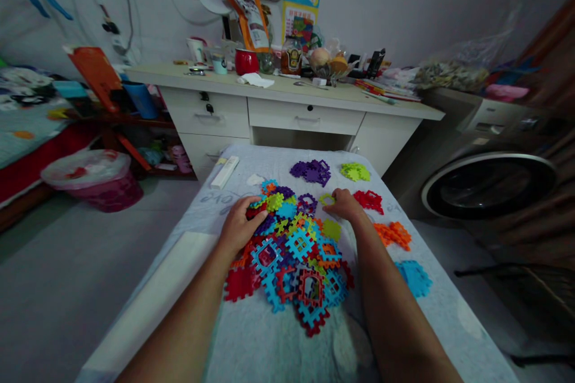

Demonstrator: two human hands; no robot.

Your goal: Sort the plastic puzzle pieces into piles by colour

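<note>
We pinch a lime ring (326,195) in our right grip (345,206), beside a mixed pile (300,243) of plastic pieces on the cloth-covered tabletop (278,347). Our left grip (239,224) rests at the pile's left edge, thumb apart from fingers; whether it holds a piece, we cannot tell. Beyond our right grip sit a purple heap (312,172) and a lime heap (354,172).
</note>
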